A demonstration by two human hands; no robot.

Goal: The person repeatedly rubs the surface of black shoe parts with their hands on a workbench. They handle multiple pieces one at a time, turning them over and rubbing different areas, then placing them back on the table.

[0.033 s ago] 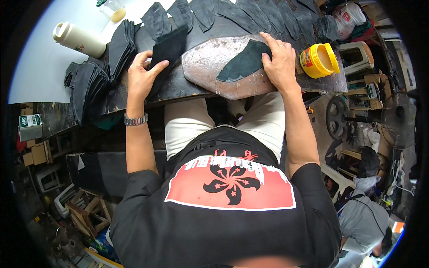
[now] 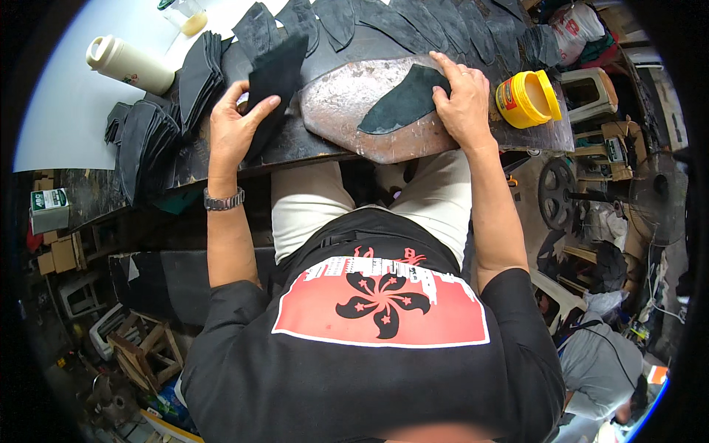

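Note:
My left hand (image 2: 235, 125) pinches a black leather piece (image 2: 277, 74) between thumb and fingers, holding it raised over the bench, left of a worn metallic-looking slab (image 2: 332, 111). Across the slab lies a curved dark leather piece (image 2: 399, 103). My right hand (image 2: 465, 100) grips that piece's right end, the thumb on its edge and the fingers reaching to the slab's far edge. Several similar black pieces (image 2: 336, 22) are spread in an overlapping row along the back.
Stacks of black pieces (image 2: 151, 136) sit on the left of the dark bench (image 2: 199, 159), near a cream bottle (image 2: 133, 66) and a glass jar (image 2: 185, 18). An open yellow tub (image 2: 517, 103) stands right of the slab. A person in grey (image 2: 602, 369) is at lower right.
The leather piece in my left hand has shifted slightly up and left, its face turned more into view. My right hand and the piece on the slab look nearly unmoved.

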